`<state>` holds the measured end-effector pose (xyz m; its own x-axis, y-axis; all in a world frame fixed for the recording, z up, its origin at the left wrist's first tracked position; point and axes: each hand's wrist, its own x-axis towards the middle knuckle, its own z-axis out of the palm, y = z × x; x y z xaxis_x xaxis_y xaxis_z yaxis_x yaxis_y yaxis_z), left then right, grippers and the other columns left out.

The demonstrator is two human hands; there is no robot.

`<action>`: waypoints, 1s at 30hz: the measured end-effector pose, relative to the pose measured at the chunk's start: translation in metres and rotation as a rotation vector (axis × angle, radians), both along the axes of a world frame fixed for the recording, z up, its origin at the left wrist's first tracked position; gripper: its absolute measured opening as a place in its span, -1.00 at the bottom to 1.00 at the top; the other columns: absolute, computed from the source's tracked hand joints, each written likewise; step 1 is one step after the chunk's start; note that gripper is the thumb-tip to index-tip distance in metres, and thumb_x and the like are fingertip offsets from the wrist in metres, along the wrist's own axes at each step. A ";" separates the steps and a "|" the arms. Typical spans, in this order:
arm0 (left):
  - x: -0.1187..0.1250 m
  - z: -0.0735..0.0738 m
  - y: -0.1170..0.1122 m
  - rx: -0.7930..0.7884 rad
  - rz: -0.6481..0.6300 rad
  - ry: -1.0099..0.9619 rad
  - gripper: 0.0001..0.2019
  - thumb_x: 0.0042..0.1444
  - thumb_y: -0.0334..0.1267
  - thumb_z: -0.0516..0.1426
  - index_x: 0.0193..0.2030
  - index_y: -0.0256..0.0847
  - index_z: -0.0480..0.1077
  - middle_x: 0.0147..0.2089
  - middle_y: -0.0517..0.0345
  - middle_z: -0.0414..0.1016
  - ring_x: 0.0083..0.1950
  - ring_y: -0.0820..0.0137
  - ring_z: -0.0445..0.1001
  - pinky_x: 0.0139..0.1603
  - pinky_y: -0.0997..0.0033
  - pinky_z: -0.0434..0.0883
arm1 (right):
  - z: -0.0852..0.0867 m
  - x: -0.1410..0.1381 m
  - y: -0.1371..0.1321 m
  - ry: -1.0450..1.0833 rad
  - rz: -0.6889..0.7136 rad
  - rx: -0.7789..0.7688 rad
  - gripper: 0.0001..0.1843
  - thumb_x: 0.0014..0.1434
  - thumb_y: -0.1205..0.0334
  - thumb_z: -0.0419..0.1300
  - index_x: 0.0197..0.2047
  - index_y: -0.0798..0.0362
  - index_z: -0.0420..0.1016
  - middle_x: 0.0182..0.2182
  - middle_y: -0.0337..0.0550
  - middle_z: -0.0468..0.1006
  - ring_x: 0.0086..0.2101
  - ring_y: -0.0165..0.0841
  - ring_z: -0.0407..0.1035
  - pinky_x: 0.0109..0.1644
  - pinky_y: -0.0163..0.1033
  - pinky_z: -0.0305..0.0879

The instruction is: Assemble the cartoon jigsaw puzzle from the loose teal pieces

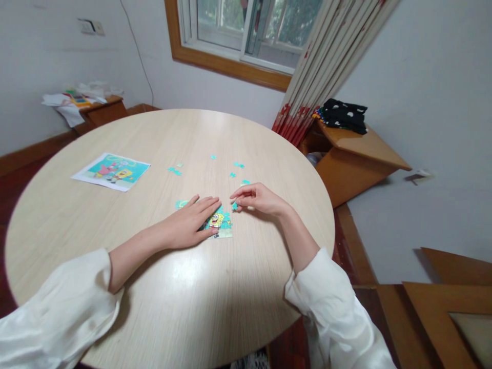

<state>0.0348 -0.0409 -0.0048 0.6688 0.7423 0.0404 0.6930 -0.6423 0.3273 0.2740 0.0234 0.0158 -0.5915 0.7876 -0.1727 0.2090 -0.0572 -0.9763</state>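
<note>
Turquoise puzzle piece juts leftward from the pinching right fingers.

The bare table offers passage on its near side and far right. The left hand covers the left of the puzzle; the right hand bars its right, a narrow gap between. Farther off lie loose pieces (flat, with spaces between); a printed sheet occupies the left.
</note>
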 end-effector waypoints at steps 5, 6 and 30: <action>-0.003 0.000 0.005 -0.009 0.053 0.035 -0.35 0.28 0.06 -0.13 0.38 -0.32 0.00 0.42 -0.26 0.00 0.44 0.10 -0.03 0.39 -0.13 -0.13 | -0.006 0.000 0.002 0.028 -0.054 -0.108 -0.76 -0.09 0.24 0.42 -0.34 0.18 0.58 -0.50 -0.12 0.61 -0.43 -0.42 0.50 -0.29 -0.30 0.44; -0.003 0.001 0.005 -0.011 0.058 0.041 -0.35 0.28 0.05 -0.13 0.38 -0.34 0.00 0.42 -0.27 -0.02 0.44 0.10 -0.04 0.39 -0.14 -0.13 | -0.007 -0.001 0.002 0.033 -0.071 -0.131 -0.77 -0.11 0.25 0.43 -0.36 0.18 0.58 -0.50 -0.11 0.61 -0.42 -0.42 0.51 -0.28 -0.31 0.45; -0.003 0.000 0.005 0.012 0.057 0.069 -0.36 0.29 0.04 -0.14 0.37 -0.35 0.01 0.43 -0.25 -0.02 0.44 0.13 -0.05 0.39 -0.09 -0.14 | 0.003 -0.003 -0.005 -0.091 0.018 -0.008 -0.81 -0.11 0.26 0.39 -0.45 0.16 0.49 -0.55 -0.15 0.57 -0.54 -0.50 0.36 -0.48 -0.38 0.22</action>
<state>0.0317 -0.0359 -0.0053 0.6269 0.7791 0.0045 0.7494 -0.6046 0.2698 0.2714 0.0188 0.0187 -0.5871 0.7754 -0.2326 0.2975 -0.0606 -0.9528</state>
